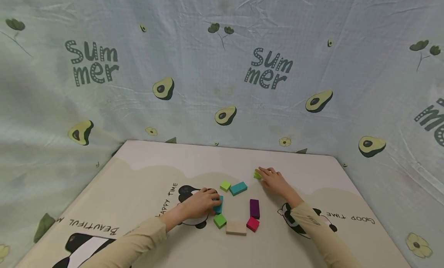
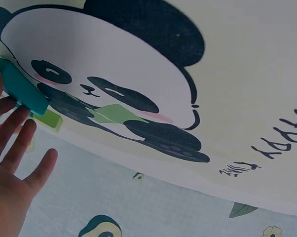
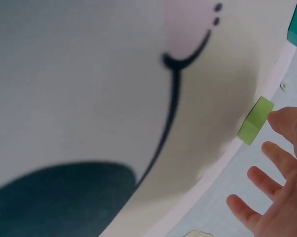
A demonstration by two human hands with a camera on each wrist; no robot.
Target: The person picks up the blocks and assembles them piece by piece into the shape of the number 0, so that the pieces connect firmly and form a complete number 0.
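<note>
Head view: a teal block [image 1: 218, 208] is held btwn thumb & fingers of the L hand [image 1: 199, 203]. A lime block [image 1: 257, 176] is touched by the R hand [image 1: 276, 182], lower fingers spread; whether it's pinched can't be told. Btwn the hands, a 2nd teal block [image 1: 238, 188] is seen just beside a 2nd lime one [image 1: 225, 186]. Closer in on the worktop [image 1: 208, 254], a wood block [image 1: 236, 228] is flanked by a 3rd lime one [image 1: 220, 221] & a red one [image 1: 253, 224], w/ a purple one [image 1: 254, 209] beyond the red. Printed cloth [image 1: 194, 48] is hung behind.
</note>
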